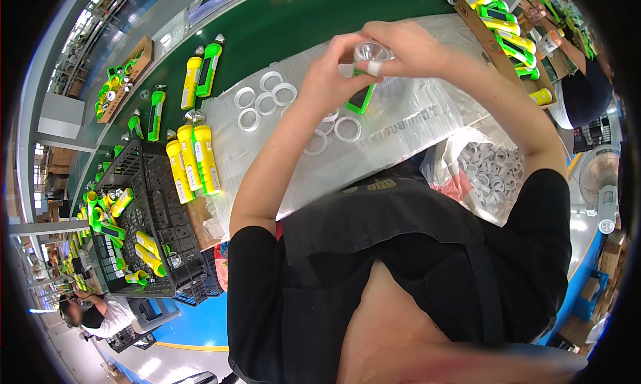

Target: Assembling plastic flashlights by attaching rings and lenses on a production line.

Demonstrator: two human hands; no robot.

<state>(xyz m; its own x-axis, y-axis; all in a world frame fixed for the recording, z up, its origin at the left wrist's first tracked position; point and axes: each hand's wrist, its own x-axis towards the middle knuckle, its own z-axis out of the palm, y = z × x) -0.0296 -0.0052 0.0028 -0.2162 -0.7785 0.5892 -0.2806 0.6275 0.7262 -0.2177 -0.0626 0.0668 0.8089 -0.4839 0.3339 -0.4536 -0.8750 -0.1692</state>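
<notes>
Both my hands come together over the far part of the plastic-covered mat (414, 110). They are wrapped round the head of a flashlight with a green body (361, 100), whose clear, shiny reflector cup (372, 51) faces up. My left hand (328, 75) curls round its left side, and my right hand (408, 49) grips from the right and top. A white band (374, 68) shows on a finger by the cup. Fingers hide much of the flashlight. Several white rings (266, 103) lie flat on the mat to the left, partly behind my left forearm.
Yellow and green flashlights (193, 160) lie left of the mat. A black crate (177, 230) with more stands beyond. At right, a bag of white rings (491, 177) sits near my right elbow. A cardboard box (482, 30) of flashlights lies far right, near another person's arm.
</notes>
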